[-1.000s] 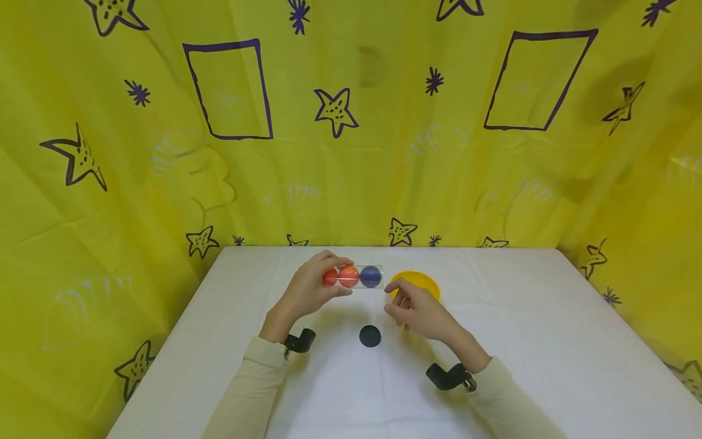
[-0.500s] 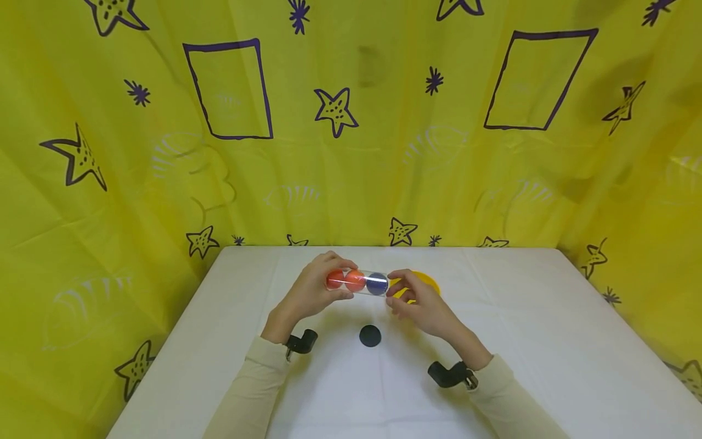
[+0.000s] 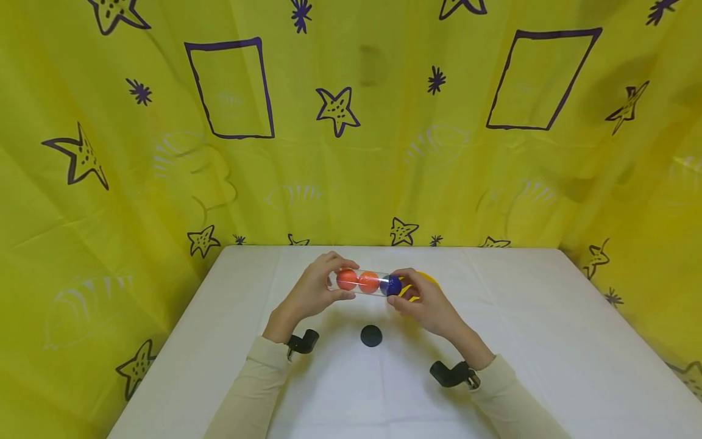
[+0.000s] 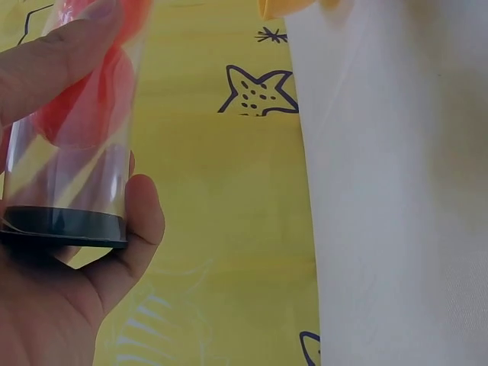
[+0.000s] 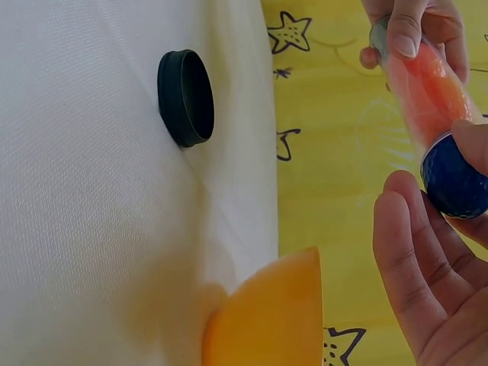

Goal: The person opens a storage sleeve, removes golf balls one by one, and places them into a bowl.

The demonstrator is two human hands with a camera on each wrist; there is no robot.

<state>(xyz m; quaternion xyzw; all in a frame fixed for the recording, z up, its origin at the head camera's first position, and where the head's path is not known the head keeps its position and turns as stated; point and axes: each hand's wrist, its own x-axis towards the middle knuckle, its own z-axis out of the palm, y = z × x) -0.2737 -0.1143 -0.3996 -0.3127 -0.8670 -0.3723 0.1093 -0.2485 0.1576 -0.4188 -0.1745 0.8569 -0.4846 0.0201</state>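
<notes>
In the head view my left hand (image 3: 312, 288) grips a clear tube (image 4: 95, 187) held nearly level above the table. Its closed end has a black base (image 4: 65, 223), seen in the left wrist view. Inside lie two orange balls (image 3: 368, 281). A dimpled blue golf ball (image 5: 456, 177) sticks partly out of the tube's uncapped right end. The thumb and a finger of my right hand (image 3: 430, 305) pinch that ball, while the other fingers spread below it in the right wrist view. A round black cap (image 3: 371, 336) lies on the table below the hands.
Behind my right hand a yellow bowl (image 5: 267, 316) stands on the white-covered table (image 3: 521, 341), partly hidden in the head view. Yellow curtains (image 3: 384, 171) with star drawings hang around the back and sides.
My right hand has come up to the tube's end and taken hold of the blue golf ball. The tube has tilted slightly down to the right, and the balls have slid rightward.
</notes>
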